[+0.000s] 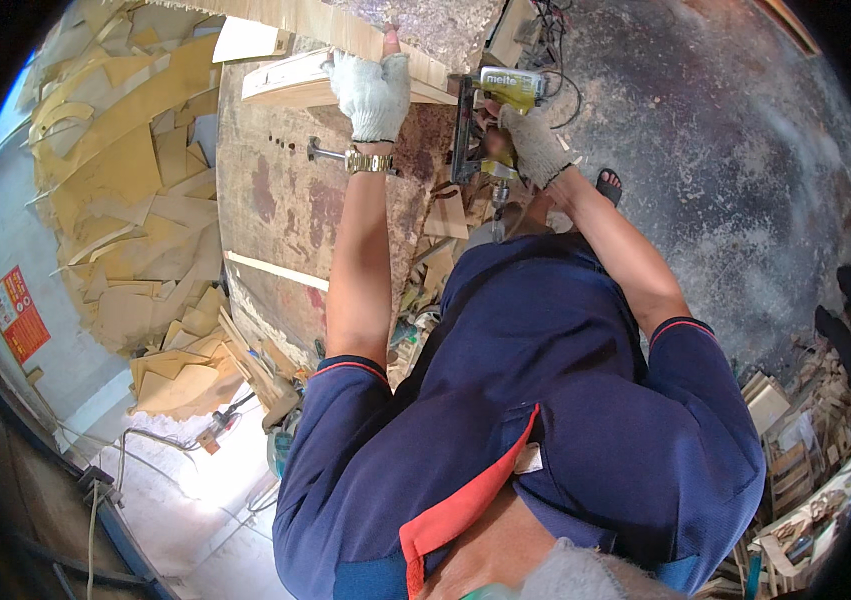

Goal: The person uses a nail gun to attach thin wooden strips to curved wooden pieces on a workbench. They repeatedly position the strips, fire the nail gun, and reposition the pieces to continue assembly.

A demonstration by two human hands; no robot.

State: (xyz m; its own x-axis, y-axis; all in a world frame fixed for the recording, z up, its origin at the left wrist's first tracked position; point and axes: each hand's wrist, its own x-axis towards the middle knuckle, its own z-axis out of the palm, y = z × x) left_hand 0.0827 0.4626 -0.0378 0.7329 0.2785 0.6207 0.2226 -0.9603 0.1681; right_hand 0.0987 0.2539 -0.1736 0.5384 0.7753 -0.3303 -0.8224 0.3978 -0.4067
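My left hand [373, 95], in a white knitted glove, grips the edge of a pale wooden board assembly [290, 82] at the far side of the worktable [290, 215]. One bare fingertip points up against a long light plywood strip [320, 25] beyond it. In my right hand [537, 145], also gloved, is a yellow-green and black nail gun [513, 92], its fingers wrapped round the handle. The gun's dark upright bar is close to the right end of the board; whether its nose touches the wood I cannot tell.
A metal bolt-like rod [328, 152] lies on the stained table near my left wrist, and a thin wood strip [277, 269] lies nearer. Plywood offcuts [135, 190] are heaped at left, wood scraps [795, 480] at lower right. Cables [570, 90] run behind the gun.
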